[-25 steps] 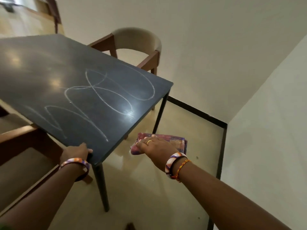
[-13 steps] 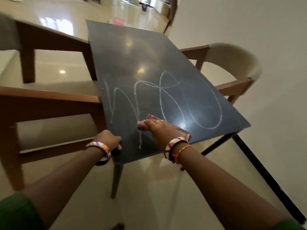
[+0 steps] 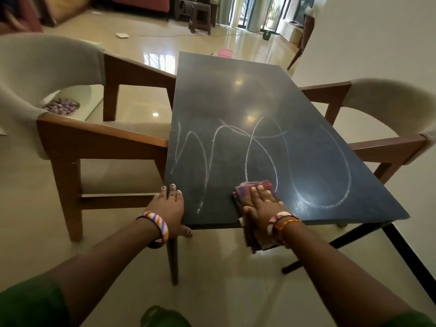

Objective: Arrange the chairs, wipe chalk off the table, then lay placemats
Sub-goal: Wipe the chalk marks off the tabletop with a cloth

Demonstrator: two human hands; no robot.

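Right hand: the right hand [image 3: 262, 204] lies flat with fingers straight on top of a folded cloth [image 3: 253, 188], pressing it onto the table [image 3: 236, 95] close to the near edge. It isn't clutching it, just palm-down weight. Part of the cloth hangs off the edge under the wrist.

Left hand: the left hand [image 3: 168, 206] is wrapped over the near left corner, fingers on top and thumb tucked under the edge. Looks to me like it's bracing the table so it doesn't scoot while the other hand scrubs.

Chalk: the chalk scribbles [image 3: 259, 156] are big loops and zigzags across the near half, all of them unwiped as far as I can see. The cloth sits right at the bottom of one loop, so I'd guess wiping is only just starting.

Table: dark, matte-ish slab top with a faint grain, shiny enough to bounce the ceiling lights, on thin black legs.

Chairs: the left chair [image 3: 70, 128] and right chair [image 3: 387, 123] are pulled in on either side, arms reaching the table edges. Both have chunky brown wood frames and curved pale padded backs. The chair step looks done to me.

Cloth: checked, reddish-purple, soft and folded thick, which makes sense for picking up dust.

Placemats: can't spot any for sure, so that step is yet to come.
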